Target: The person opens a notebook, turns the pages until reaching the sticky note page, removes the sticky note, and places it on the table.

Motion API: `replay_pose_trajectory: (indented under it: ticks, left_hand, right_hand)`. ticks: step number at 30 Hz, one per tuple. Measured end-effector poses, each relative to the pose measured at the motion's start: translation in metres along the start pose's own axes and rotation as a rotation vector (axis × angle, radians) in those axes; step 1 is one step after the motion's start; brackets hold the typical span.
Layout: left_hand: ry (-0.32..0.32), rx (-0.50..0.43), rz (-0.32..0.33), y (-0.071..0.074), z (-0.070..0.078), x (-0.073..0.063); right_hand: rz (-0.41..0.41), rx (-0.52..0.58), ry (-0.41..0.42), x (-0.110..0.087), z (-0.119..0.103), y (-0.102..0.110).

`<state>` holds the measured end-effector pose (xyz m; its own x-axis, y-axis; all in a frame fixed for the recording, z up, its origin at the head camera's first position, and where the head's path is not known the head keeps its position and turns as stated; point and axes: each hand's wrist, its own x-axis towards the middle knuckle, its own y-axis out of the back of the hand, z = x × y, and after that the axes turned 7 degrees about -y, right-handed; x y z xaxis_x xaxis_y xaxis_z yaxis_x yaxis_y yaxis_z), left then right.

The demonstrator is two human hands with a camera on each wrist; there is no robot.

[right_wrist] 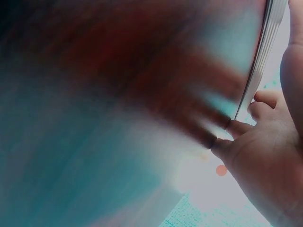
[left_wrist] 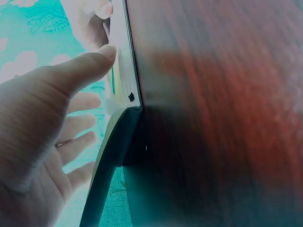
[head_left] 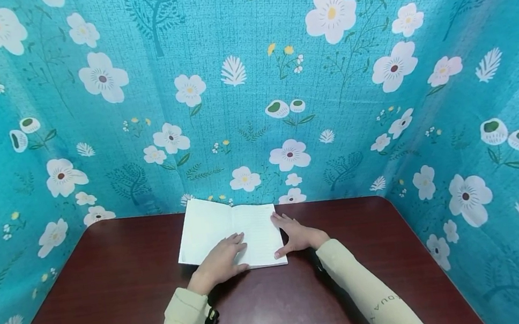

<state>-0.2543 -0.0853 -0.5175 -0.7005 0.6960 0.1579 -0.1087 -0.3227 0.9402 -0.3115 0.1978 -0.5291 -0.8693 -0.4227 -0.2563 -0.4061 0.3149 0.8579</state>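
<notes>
An open notebook (head_left: 259,227) with white, faintly lined pages lies near the far edge of the table. My left hand (head_left: 220,258) rests over the lower middle of the spread, fingers extended, thumb by the bottom edge. In the left wrist view, that thumb (left_wrist: 87,68) touches the page block, and the dark cover (left_wrist: 111,151) of the left half tilts up off the table. My right hand (head_left: 298,234) is spread along the notebook's right edge, thumb at the lower corner. The right wrist view has its fingers (right_wrist: 239,128) beside the page edges (right_wrist: 265,52), some reaching the tabletop.
The glossy dark red-brown table (head_left: 268,312) extends around the notebook. Blue floral cloth (head_left: 246,131) hangs behind it and at both sides. A dark strap with a small device (head_left: 212,317) sits on the left wrist.
</notes>
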Motion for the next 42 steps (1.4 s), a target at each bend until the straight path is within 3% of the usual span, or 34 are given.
replay_pose_trajectory:
  ticks: [6,14,25,34,42]
  left_hand:
    - [-0.047,0.02,0.041,0.004,-0.001,0.0]
    - [-0.01,-0.033,0.065,0.009,-0.006,-0.003]
    - [-0.021,-0.062,0.105,0.006,-0.008,-0.008]
    - [-0.13,0.124,0.132,0.007,-0.004,-0.007]
    - [-0.173,0.193,0.143,0.007,0.0,-0.01]
  right_hand:
    - [0.007,-0.004,0.004,0.002,0.0,0.002]
    - [0.005,-0.015,0.008,0.004,0.002,0.001]
    - [0.008,0.0,0.003,0.003,0.002,0.0]
    - [0.011,-0.01,0.01,0.002,0.005,-0.001]
    - [0.011,0.007,0.025,-0.001,0.007,-0.001]
